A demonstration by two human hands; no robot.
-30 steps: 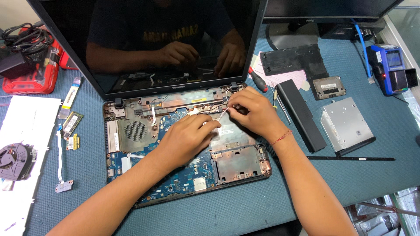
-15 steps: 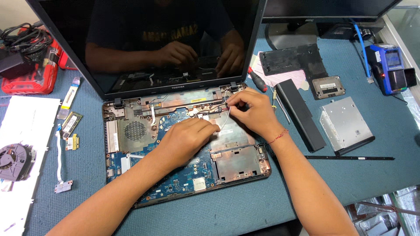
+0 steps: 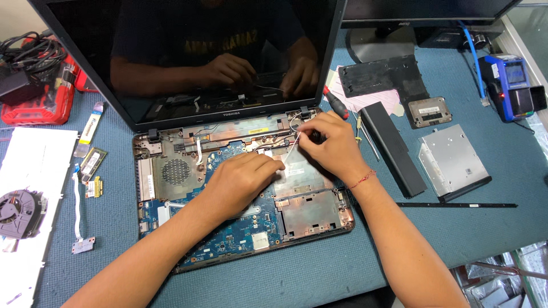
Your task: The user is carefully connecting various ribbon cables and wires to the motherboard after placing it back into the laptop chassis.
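An opened laptop (image 3: pixel 171 171) lies before me with its keyboard removed, showing the blue motherboard (image 3: pixel 228 239) and a round fan grille (image 3: pixel 176 171). My left hand (image 3: pixel 242 179) rests flat on the middle of the board, fingertips pressing near a white cable (image 3: pixel 292 147). My right hand (image 3: pixel 328 142) pinches that thin white cable close to the right hinge, fingers closed on it. The dark screen (image 3: pixel 188 51) stands upright behind and reflects both hands.
A black battery (image 3: pixel 393 148), an optical drive (image 3: pixel 454 162), a small metal plate (image 3: pixel 431 111) and a black cover (image 3: pixel 379 77) lie right of the laptop. A red-handled screwdriver (image 3: pixel 335 102) sits near the hinge. At left are a loose fan (image 3: pixel 20 212), memory sticks (image 3: pixel 93 161) and a red case (image 3: pixel 40 102).
My right hand has shifted slightly up and toward the hinge, drawing the white cable taut. My left hand stays pressed on the board.
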